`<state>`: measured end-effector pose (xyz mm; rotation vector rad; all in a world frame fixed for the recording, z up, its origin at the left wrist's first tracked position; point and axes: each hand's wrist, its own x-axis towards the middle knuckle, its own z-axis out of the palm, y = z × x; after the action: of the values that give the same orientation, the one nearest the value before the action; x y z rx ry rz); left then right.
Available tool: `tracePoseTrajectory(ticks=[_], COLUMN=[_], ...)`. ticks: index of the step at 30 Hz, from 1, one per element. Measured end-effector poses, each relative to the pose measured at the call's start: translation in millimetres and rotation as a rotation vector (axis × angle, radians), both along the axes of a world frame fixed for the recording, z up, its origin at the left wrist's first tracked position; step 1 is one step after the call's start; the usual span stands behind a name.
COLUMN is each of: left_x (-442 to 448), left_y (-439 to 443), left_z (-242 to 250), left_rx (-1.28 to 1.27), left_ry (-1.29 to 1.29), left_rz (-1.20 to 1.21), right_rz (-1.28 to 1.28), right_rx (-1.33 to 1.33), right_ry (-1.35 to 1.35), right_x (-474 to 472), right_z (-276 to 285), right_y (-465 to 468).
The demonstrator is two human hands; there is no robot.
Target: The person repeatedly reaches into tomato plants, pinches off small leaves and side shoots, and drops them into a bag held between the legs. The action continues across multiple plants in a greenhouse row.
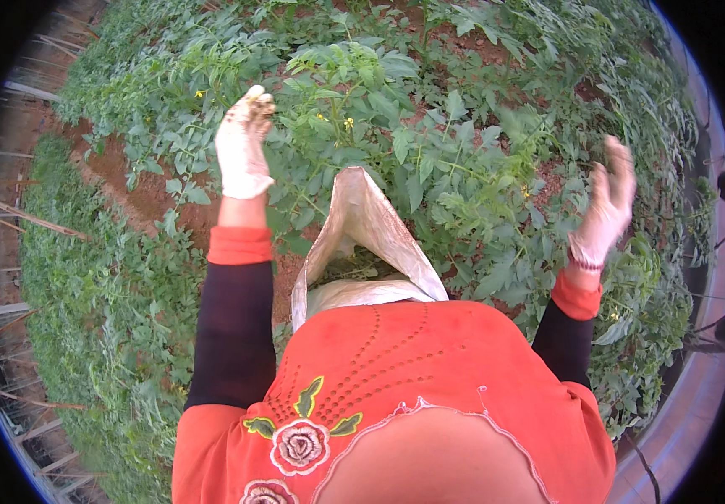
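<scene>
My left hand (246, 145) is raised over the tomato plants, in a pale thin glove with dark stains on its fingers. Those fingers look bunched together, and whether they hold anything is hard to see. To the right, my right hand (608, 198), gloved too and slightly blurred, has its fingers apart with nothing visible in them. Between the hands, a whitish sack (368, 214) gapes at my waist. Plucked greenery (356, 264) lies inside it. Directly before me stands a leafy tomato plant (350, 94) with small yellow flowers (348, 123).
Dense tomato foliage (104, 327) fills the left side. Reddish bare soil (129, 183) shows between the rows. Thin sticks or canes (28, 214) jut in at the far left. A pale plastic sheet (683, 403) curves along the right edge.
</scene>
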<state>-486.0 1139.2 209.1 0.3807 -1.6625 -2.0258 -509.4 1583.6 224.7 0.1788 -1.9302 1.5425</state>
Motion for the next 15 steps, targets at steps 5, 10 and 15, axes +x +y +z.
tracePoseTrajectory(ticks=[5, 10, 15], left_x=[-60, -123, -152], left_y=[-94, -104, -79], left_z=[-47, -99, -120], left_rx=[-0.029, -0.146, -0.350], left_ry=[-0.117, -0.387, -0.447], left_rz=[-0.174, -0.580, -0.984], right_rz=[-0.023, 0.365, 0.482], right_rx=[0.200, 0.397, 0.273], right_ry=[0.354, 0.027, -0.199], right_x=[48, 30, -47], right_z=[42, 47, 37], right_y=[-80, -189, -295])
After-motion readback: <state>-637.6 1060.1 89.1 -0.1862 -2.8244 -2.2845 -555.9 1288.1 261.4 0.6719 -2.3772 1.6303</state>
